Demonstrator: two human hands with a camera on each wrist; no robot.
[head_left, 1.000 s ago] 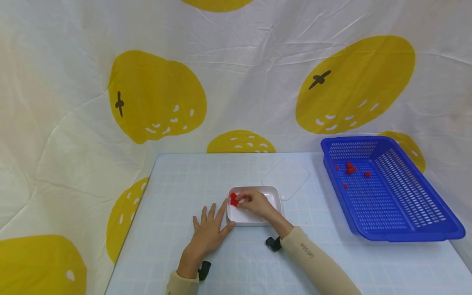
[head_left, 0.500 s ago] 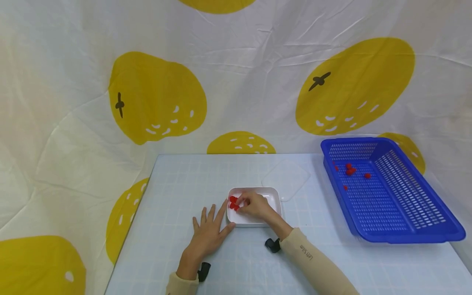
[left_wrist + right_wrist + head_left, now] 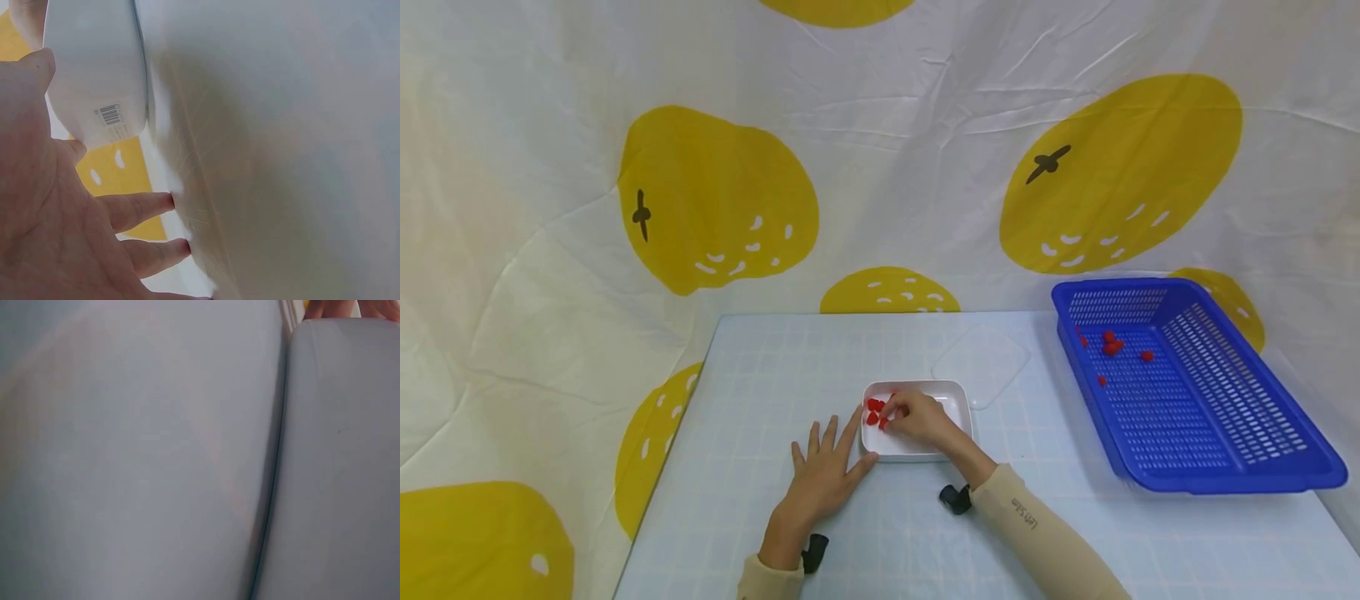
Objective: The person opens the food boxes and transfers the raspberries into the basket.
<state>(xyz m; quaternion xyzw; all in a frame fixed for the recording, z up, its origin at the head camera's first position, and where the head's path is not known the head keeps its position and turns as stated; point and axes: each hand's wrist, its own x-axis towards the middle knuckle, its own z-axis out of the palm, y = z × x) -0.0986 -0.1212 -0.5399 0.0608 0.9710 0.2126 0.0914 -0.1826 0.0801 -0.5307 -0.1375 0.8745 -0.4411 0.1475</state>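
Observation:
A white rectangular tray (image 3: 955, 408) stands on the table, with several small red pieces (image 3: 872, 419) in its left end. My left hand (image 3: 823, 477) lies flat on the table with fingers spread, index finger and thumb against the tray's left side. In the left wrist view the same hand (image 3: 56, 206) touches the tray's barcoded outer wall (image 3: 94, 75). Over the tray, my right hand (image 3: 921, 418) has curled fingers and pinches a red piece (image 3: 883, 424) between thumb and fingertips. The right wrist view shows mostly the tray's side wall (image 3: 344, 456).
A blue perforated basket (image 3: 1195, 408) stands at the right, with several red pieces (image 3: 1111, 344) in its far left part. A clear, flat lid-like sheet (image 3: 981, 367) lies behind the tray. A patterned cloth (image 3: 910, 192) hangs behind the table (image 3: 775, 358).
The red pieces in the tray have spread from a tight clump into separate bits, as my right fingers shift slightly among them. The left hand stays put.

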